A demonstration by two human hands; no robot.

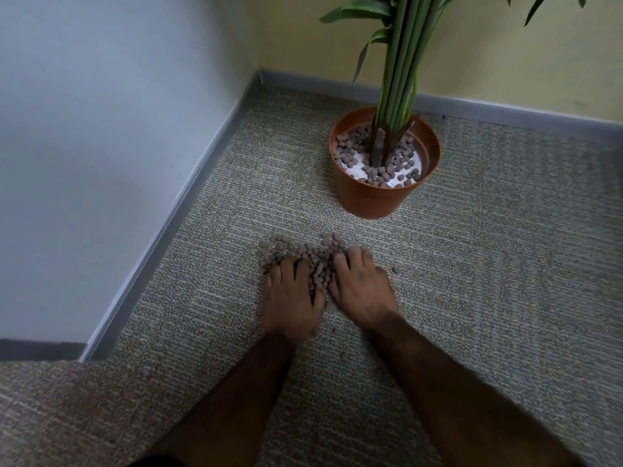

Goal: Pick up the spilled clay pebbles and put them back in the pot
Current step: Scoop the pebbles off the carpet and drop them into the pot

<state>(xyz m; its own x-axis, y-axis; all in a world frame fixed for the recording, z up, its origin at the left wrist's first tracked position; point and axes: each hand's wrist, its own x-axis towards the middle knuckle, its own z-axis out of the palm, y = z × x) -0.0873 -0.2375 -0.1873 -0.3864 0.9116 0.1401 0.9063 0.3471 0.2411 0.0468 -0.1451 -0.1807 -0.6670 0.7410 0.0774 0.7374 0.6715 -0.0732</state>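
Note:
A pile of brown clay pebbles (305, 252) lies spilled on the carpet in front of me. My left hand (290, 298) and my right hand (362, 291) rest palm down on the pile's near side, fingers spread and curled into the pebbles, with a ridge of pebbles between them. Just beyond stands a terracotta-coloured plastic pot (374, 197) holding a green plant (401, 62). Inside the pot more pebbles (350, 153) lie on a white filling around the stem. Whether either hand encloses pebbles is hidden under the palms.
Grey-beige carpet (488, 264) covers the floor. A white wall with a grey skirting board (188, 210) runs along the left, and a yellow wall (505, 62) stands behind the pot. Single stray pebbles (396, 270) lie right of my right hand.

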